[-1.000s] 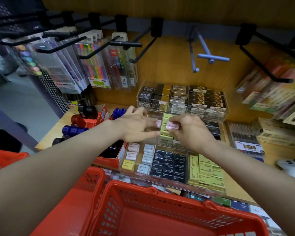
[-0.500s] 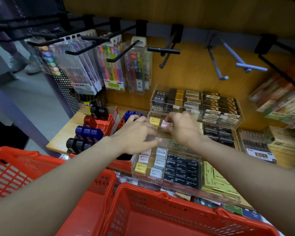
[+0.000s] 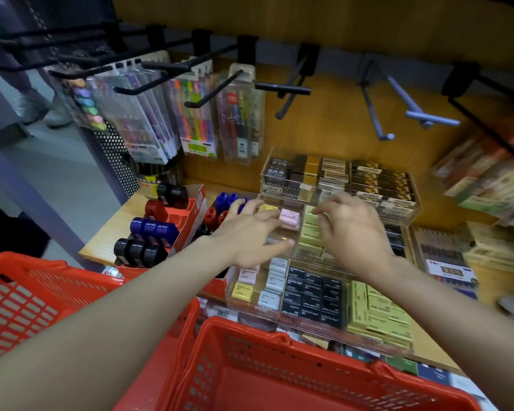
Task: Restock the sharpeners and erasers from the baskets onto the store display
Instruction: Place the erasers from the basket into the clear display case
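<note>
- The right hand (image 3: 355, 232) released the pink eraser (image 3: 290, 218) it had pinched and drew slightly back, fingers loosely spread.
- The pink eraser then lay in the clear display tray (image 3: 282, 204), beside the left hand (image 3: 250, 235) fingertips.
- The yellow eraser (image 3: 268, 207) became visible behind it.

Wood back panel (image 3: 339, 126) with black peg hooks (image 3: 208, 96), light wood shelf (image 3: 107, 238), black perforated metal side panel (image 3: 116, 161), grey floor (image 3: 57, 173) at left.
</note>
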